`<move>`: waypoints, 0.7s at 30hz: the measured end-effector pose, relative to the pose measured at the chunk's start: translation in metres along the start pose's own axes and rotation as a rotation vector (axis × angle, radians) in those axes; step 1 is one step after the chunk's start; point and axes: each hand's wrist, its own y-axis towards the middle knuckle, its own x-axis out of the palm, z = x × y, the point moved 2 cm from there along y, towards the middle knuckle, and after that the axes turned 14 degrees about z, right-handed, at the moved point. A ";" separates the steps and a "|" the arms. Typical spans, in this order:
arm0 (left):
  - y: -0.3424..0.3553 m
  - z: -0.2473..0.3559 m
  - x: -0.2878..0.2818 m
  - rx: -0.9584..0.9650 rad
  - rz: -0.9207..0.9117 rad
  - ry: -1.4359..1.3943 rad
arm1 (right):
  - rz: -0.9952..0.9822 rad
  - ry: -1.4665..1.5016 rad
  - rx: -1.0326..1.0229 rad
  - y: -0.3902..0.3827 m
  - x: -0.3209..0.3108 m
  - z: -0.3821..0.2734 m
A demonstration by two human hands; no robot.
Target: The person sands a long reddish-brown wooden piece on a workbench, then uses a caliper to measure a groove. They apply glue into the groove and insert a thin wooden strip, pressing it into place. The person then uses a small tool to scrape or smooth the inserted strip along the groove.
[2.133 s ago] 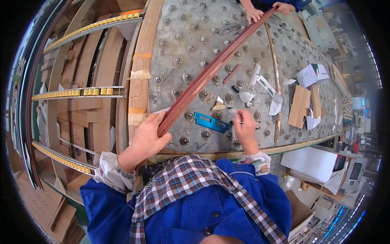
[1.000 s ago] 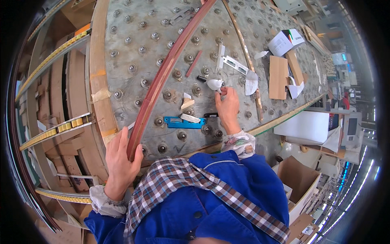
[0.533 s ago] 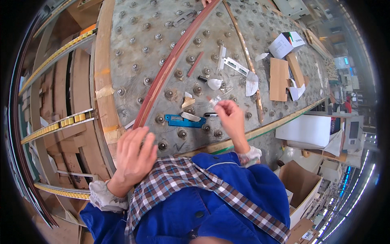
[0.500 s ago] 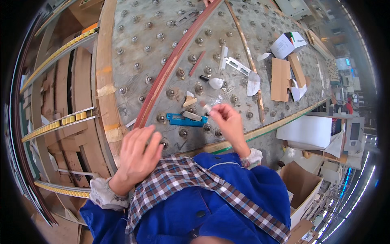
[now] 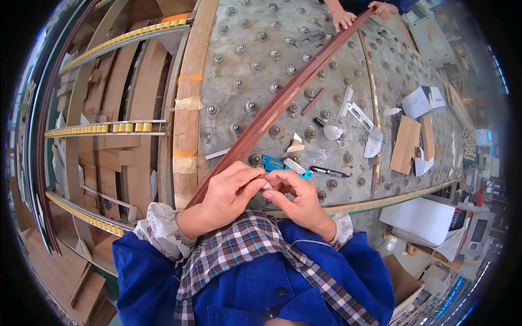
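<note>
My left hand [image 5: 228, 198] and my right hand [image 5: 293, 198] meet at the near edge, both pinched on a small pale object [image 5: 267, 186], mostly hidden by my fingers. A long reddish-brown profile [image 5: 293, 81] runs diagonally over the table, passing behind my left hand. Just beyond my hands lie a blue metal plate [image 5: 272, 163] with a pale piece [image 5: 293, 166] on it, a black marker [image 5: 329, 171] and a torn tan scrap [image 5: 295, 143]. A small white bottle [image 5: 333, 131], a thin reddish strip [image 5: 314, 101] and a silver slotted plate [image 5: 359, 117] are farther back.
A co-worker's hands [image 5: 342, 19] hold the profile's far end. The table's surface [image 5: 228, 70] carries rows of ball rollers. A white box [image 5: 421, 101] and cardboard pieces [image 5: 405, 144] lie right. A rack with yellow rollers [image 5: 130, 128] stands left; white foam [image 5: 416, 217] sits below right.
My left hand has left the profile and joined my right, which brought the small object back from over the table. The co-worker's hands show more fully again as the view has shifted.
</note>
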 end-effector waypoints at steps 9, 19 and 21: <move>0.016 -0.008 -0.013 0.106 0.126 0.497 | 0.360 -0.372 -0.263 0.054 0.006 0.003; 0.018 -0.015 -0.013 0.038 0.053 0.513 | 0.373 -0.585 -0.532 0.075 0.017 0.013; 0.018 -0.016 -0.012 0.019 0.048 0.505 | 0.356 -0.558 -0.550 0.076 0.016 0.015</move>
